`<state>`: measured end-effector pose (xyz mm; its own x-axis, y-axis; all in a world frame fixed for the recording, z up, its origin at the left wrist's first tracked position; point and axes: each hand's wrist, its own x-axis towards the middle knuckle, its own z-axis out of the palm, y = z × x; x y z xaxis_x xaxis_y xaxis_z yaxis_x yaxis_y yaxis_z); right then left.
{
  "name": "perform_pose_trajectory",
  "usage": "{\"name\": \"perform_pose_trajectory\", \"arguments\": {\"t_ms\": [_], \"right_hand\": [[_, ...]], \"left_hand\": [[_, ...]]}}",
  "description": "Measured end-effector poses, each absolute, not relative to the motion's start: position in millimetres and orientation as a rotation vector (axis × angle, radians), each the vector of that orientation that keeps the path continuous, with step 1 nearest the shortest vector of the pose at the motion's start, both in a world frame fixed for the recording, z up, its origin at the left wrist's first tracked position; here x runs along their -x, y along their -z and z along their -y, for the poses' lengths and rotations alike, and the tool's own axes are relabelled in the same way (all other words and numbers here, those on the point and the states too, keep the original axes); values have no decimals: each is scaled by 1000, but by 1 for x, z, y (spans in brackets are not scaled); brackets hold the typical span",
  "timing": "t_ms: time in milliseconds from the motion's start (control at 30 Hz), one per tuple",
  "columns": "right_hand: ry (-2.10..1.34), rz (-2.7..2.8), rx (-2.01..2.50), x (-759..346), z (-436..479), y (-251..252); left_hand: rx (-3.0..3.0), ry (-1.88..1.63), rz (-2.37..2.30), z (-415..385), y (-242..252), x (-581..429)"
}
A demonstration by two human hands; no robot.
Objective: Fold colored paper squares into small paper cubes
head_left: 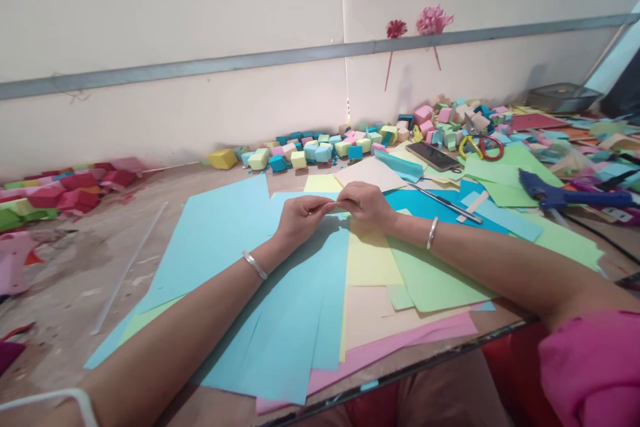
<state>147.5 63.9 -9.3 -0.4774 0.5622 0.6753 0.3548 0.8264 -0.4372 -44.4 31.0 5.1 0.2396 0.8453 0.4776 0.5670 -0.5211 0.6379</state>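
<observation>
My left hand [301,219] and my right hand [367,205] meet above the middle of the paper sheets, fingertips pinched together. Between them is a small piece of pale green paper [343,205], mostly hidden by the fingers. Below my left hand lie light blue sheets [220,240]. A yellow sheet [373,260] and a green sheet [440,273] lie under my right hand and forearm. A silver pen [445,203] rests on a darker blue sheet [420,200] just right of my right hand.
Small folded paper boxes [300,150] line the wall, with red and pink ones [75,193] at left. A phone [434,156], scissors [483,147] and a blue glue gun [565,195] with a cord lie right. A glue stick [130,267] and pink glue gun [17,260] lie left.
</observation>
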Motion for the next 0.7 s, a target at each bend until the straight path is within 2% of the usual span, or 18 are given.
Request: {"name": "perform_pose_trajectory", "arguments": {"t_ms": [333,567,700], "right_hand": [[-479,2062,803,-150,-65,4],[-430,2145,747,-151,-62,5],[-665,1966,761,-150,-64,5]], "left_hand": [[-2143,-1215,-1408,-39,-6,50],[-2482,-988,-1310,-37,-11,49],[-2210,-1112,-1348,-34,-11,44]]}}
